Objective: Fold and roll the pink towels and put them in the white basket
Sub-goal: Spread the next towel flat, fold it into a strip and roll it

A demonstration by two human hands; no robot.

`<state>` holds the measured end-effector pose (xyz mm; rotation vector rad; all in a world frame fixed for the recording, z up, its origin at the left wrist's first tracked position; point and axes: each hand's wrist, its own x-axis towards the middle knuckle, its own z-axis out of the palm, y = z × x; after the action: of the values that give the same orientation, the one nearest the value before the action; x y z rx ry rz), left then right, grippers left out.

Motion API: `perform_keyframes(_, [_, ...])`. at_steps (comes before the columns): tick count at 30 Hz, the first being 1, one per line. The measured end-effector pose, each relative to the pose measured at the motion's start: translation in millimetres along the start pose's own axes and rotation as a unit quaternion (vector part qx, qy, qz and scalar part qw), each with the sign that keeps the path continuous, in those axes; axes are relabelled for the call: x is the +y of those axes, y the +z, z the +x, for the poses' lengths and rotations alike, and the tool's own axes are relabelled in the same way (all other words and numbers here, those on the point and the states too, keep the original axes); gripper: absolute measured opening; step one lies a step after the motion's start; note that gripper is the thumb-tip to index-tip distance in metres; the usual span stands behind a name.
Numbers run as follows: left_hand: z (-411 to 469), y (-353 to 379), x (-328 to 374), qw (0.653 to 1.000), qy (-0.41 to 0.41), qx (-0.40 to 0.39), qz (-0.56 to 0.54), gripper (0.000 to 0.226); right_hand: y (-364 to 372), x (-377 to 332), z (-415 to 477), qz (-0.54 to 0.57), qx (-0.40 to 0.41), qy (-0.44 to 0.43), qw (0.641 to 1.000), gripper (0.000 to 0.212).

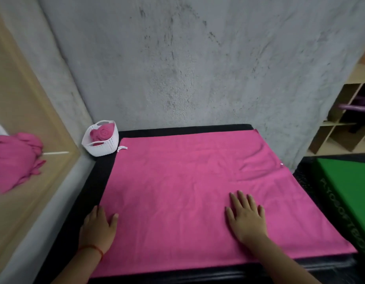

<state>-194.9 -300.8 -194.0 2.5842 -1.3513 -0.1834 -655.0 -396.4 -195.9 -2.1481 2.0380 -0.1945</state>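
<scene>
— Where is the pink towel [198, 191]?
— Flat on the tabletop [104, 167]. The right hand [246, 220] rests on it, fingers straight; the left hand [98, 228] is at its left edge, grip unclear. Soft, limp: best pinched at 2 corners.

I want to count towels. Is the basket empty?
No, a rolled towel sits inside the basket.
</scene>
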Motion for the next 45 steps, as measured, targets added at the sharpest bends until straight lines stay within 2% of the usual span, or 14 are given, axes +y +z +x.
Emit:
perform_keyframes(6, [-46.6,-18.9,-37.6,0.989,-0.043,0.014,-0.137,0.048,1.4,12.6,-65.6,-0.008,-0.020,0.002,1.000,0.069])
perform_keyframes(9, [-62.7,-33.2,-49.6,0.972,-0.058,0.022,-0.229,0.026,0.0,13.8,-87.8,-0.018,-0.037,-0.001,0.999,0.070])
perform_keyframes(12, [-74.2,-39.9,-66.3,0.966,-0.064,0.014,-0.250,0.008,-0.8,16.4,-105.3,-0.023,-0.052,-0.007,0.998,0.070])
perform_keyframes(18, [-106.9,-50.1,-75.0,0.952,-0.057,0.029,-0.298,0.007,-0.9,17.6,-129.2,-0.029,-0.070,-0.006,0.997,0.069])
perform_keyframes(23, [-115.6,-57.2,-72.3,0.941,-0.075,-0.075,-0.321,0.019,-6.1,14.1,-132.5,-0.023,-0.086,0.001,0.996,0.069])
perform_keyframes(25, [-118.1,-63.5,-70.2,0.941,-0.069,-0.092,-0.319,0.024,-8.0,13.0,-133.0,-0.027,-0.094,0.002,0.995,0.069])
perform_keyframes(29, [-117.0,-84.5,-73.6,0.941,-0.055,0.014,-0.333,0.038,-17.9,12.0,-130.3,-0.022,-0.084,0.001,0.996,0.069])
perform_keyframes(30, [-117.7,-87.7,-74.3,0.939,-0.053,0.020,-0.339,0.039,-20.1,13.1,-130.2,-0.017,-0.075,0.005,0.997,0.069])
perform_keyframes(33, [-121.1,-78.8,-84.5,0.941,-0.074,-0.040,-0.328,0.037,-25.5,15.6,-132.6,-0.009,-0.083,0.019,0.996,0.069])
perform_keyframes(36, [-121.8,-68.0,-96.0,0.953,-0.084,-0.043,-0.287,0.036,-25.9,17.2,-134.1,-0.004,-0.087,0.028,0.996,0.070])
perform_keyframes(39, [-116.4,-67.2,-100.0,0.985,-0.060,-0.055,-0.154,0.040,-30.4,17.9,-134.0,-0.015,-0.094,0.026,0.995,0.073])
perform_keyframes(42, [-116.1,-72.0,-87.5,0.994,-0.048,-0.040,-0.086,0.019,-31.9,19.7,-132.9,-0.007,-0.092,0.023,0.995,0.073])
perform_keyframes(45, [-117.6,-58.1,-46.9,0.998,0.037,-0.004,-0.054,0.013,-36.5,24.4,-131.6,-0.001,-0.085,0.017,0.996,0.071])
